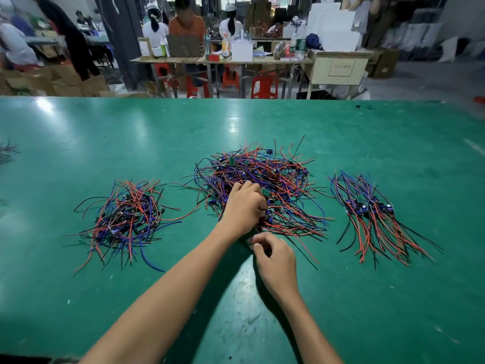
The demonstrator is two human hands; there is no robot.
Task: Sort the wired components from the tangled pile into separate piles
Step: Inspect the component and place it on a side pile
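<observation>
Midway across the green table (341, 298), the left hand (245, 206) digs curled fingers into the near edge of the tangled pile (259, 179), gripping wires. Just nearer, the right hand (274, 254) pinches strands trailing toward the person; 2 sorted piles flank it, left pile (126, 214) and right pile (372, 214).

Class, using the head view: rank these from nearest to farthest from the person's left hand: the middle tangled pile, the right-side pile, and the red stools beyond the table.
From the left hand:
1. Middle tangled pile, under the hand.
2. Right-side pile, to its right.
3. Red stools, beyond the table's far edge.
</observation>
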